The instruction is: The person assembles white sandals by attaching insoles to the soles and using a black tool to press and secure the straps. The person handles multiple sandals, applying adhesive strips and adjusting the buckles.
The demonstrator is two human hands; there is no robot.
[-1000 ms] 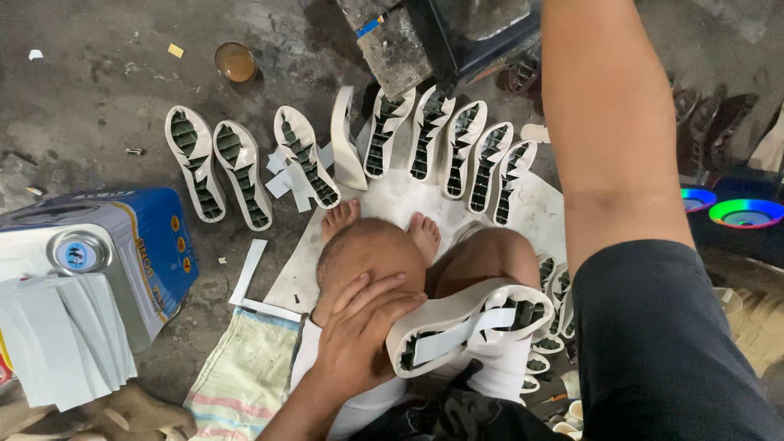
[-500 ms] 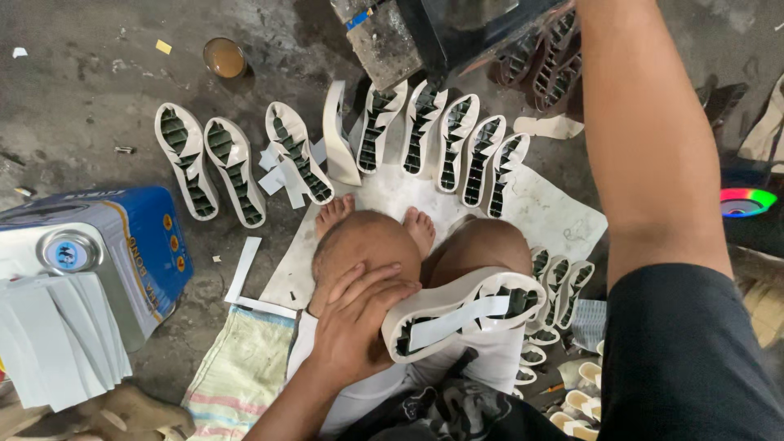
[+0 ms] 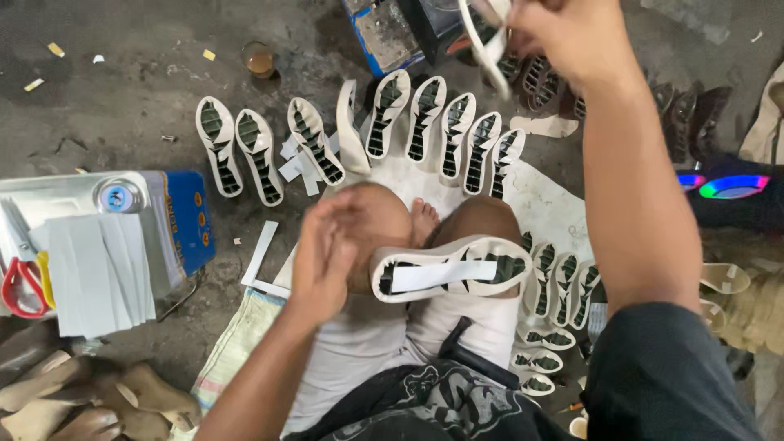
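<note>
A white shoe sole [image 3: 451,268] is balanced across the knees, tread side up, at the 6 o'clock side of centre, with a white paper strip [image 3: 441,275] laid along its middle. It is not gripped by either hand.

The left hand [image 3: 327,253] is raised just beside the sole's heel end, at 9 o'clock from it. The fingers are blurred; they appear loosely curled and nothing is seen to be held. The right hand [image 3: 563,33] is extended to 12 o'clock, at the frame's top edge, and is closed on a thin white strip or band [image 3: 483,41]; what that piece is cannot be told.

A row of soles [image 3: 425,131] is laid on the floor [image 3: 122,90] from 10 to 1 o'clock, with more soles [image 3: 563,286] stacked at 4 o'clock. A blue tin [image 3: 175,220] with cut paper sheets [image 3: 98,273] and red-handled scissors [image 3: 20,286] is placed at 9 o'clock. A small cup [image 3: 259,59] stands at 11 o'clock.

Handling is judged as follows: the sole is light, moulded, and moderately flexible, stiffer along its raised rim. The ribbed tread gives grip; the paper strip is loose and easily displaced. Hold is best taken at the rim near heel or toe, with the strip left undisturbed.
</note>
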